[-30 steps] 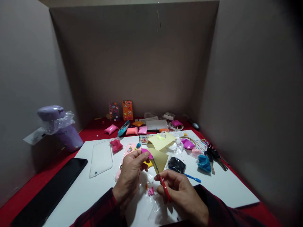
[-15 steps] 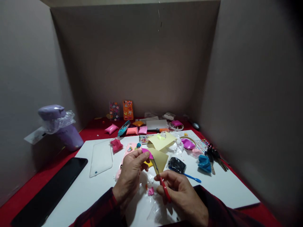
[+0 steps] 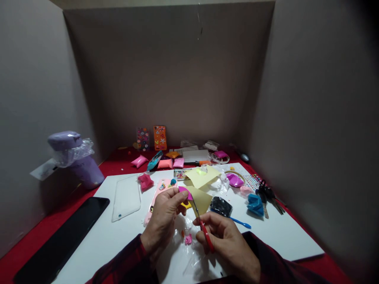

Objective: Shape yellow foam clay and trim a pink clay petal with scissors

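Observation:
My left hand [image 3: 166, 211] pinches a small magenta piece [image 3: 184, 191] between thumb and fingertips. Red-handled scissors [image 3: 206, 236] are in my right hand [image 3: 227, 236], their blades pointing up and their tips touching the magenta piece's right edge. Right behind the blades is a pale yellow paper [image 3: 203, 200]; whether my left hand grips it too, I cannot tell. Something bright yellow [image 3: 186, 205] shows under my left fingers. Partly behind that hand lies a pink phone case [image 3: 156, 197] with small decorations. Below the hands are clear plastic and a crumpled pink bit [image 3: 188, 239].
On the white board [image 3: 296, 236] lie a clear phone case [image 3: 127, 197], a black packet [image 3: 221, 206], a blue packet [image 3: 255, 205], keys [image 3: 268, 197] and another yellow paper [image 3: 201, 177]. A black phone [image 3: 65, 240] and a purple tumbler [image 3: 79, 157] stand left. Clay packets [image 3: 165, 163] line the back.
The magenta piece and the yellow paper have shifted very slightly to the right. Both hands stay almost in place, and the scissors still meet the magenta piece's edge.

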The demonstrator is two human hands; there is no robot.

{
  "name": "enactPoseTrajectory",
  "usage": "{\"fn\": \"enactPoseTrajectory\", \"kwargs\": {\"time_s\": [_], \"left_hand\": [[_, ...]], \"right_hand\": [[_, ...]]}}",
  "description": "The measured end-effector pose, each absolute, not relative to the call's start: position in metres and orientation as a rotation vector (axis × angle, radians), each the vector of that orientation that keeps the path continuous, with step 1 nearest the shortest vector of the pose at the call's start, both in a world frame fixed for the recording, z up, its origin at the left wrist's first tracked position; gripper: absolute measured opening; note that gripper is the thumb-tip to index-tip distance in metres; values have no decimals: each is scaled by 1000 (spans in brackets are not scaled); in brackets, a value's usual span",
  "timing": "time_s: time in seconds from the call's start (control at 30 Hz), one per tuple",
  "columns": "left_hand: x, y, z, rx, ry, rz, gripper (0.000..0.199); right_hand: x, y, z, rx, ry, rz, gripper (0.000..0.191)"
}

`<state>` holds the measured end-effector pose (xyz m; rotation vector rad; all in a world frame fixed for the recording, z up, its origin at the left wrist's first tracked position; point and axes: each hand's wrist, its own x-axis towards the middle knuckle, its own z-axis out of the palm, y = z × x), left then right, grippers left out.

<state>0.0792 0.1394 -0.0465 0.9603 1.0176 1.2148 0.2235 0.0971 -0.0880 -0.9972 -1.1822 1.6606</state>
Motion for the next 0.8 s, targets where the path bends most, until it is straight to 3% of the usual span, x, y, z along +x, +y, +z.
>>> {"fn": "enactPoseTrajectory", "kwargs": {"time_s": [0.23, 0.8], "left_hand": [[78, 139, -48, 943, 1006, 1221, 18], [79, 138, -46, 1002, 1013, 1177, 18]], "right_hand": [[221, 95, -77, -1006, -1149, 1683, 48], [220, 95, -80, -1029, -1163, 1647, 44]]}}
